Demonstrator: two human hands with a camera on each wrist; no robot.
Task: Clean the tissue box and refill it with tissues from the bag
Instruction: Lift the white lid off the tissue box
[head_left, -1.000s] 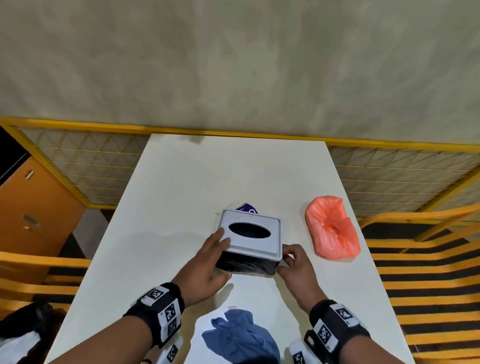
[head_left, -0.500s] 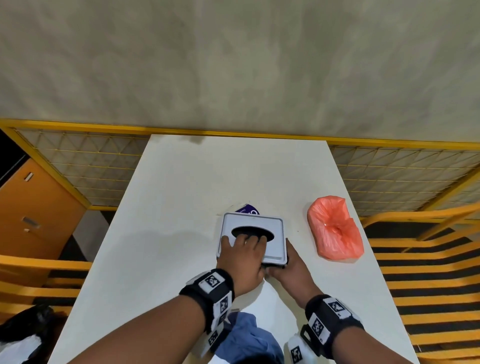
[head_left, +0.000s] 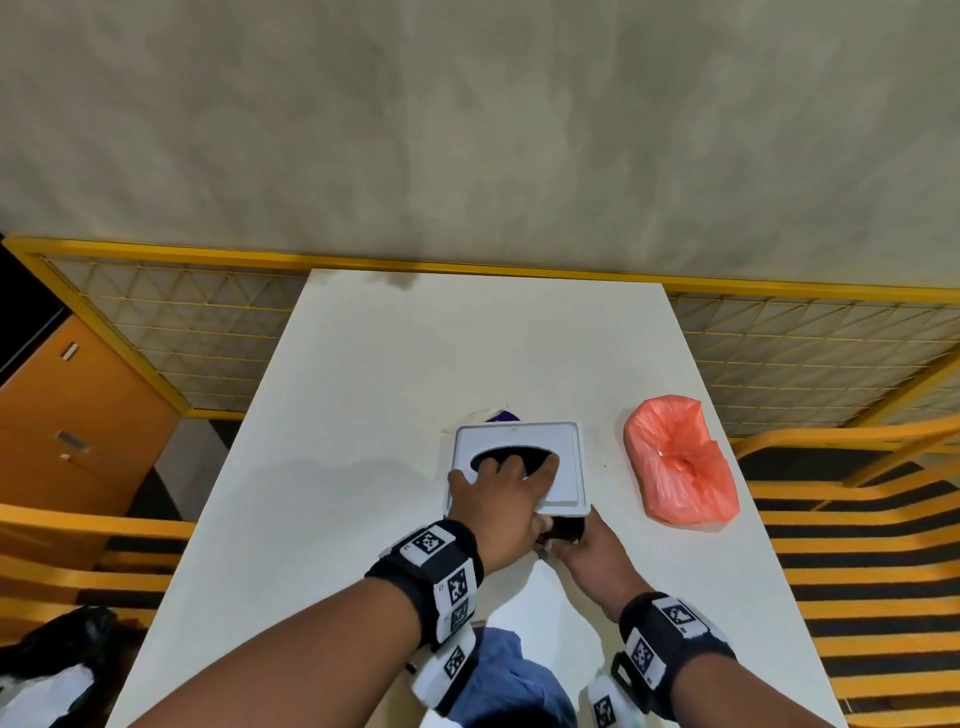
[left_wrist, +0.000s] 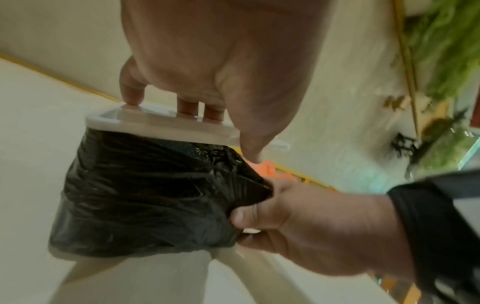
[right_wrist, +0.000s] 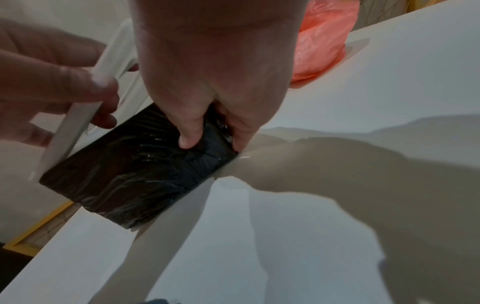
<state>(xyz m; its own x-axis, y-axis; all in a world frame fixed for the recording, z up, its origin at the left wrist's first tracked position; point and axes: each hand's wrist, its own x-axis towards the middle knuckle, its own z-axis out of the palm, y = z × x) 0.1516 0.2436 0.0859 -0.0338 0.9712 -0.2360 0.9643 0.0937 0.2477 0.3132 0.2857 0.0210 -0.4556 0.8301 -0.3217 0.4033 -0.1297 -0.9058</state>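
Note:
The tissue box stands mid-table, with a white lid (head_left: 563, 467) and a black, plastic-wrapped body (left_wrist: 145, 195). My left hand (head_left: 498, 499) lies on the lid. Its fingers dip into the oval opening and its thumb hooks under the lid's near edge (left_wrist: 161, 123). My right hand (head_left: 592, 551) grips the body's near right corner (right_wrist: 145, 176), fingers and thumb curled on the black wrap. An orange plastic bag (head_left: 678, 467) lies to the box's right. The box's inside is hidden.
A crumpled blue cloth (head_left: 514, 680) lies at the table's near edge, between my wrists. A small purple and white item (head_left: 496, 414) peeks out behind the box. Yellow mesh railings (head_left: 171, 338) flank the white table (head_left: 415, 364).
My left hand has moved from the box's left side onto the lid, fingers going into the opening. My right hand has slid to the near right corner of the body.

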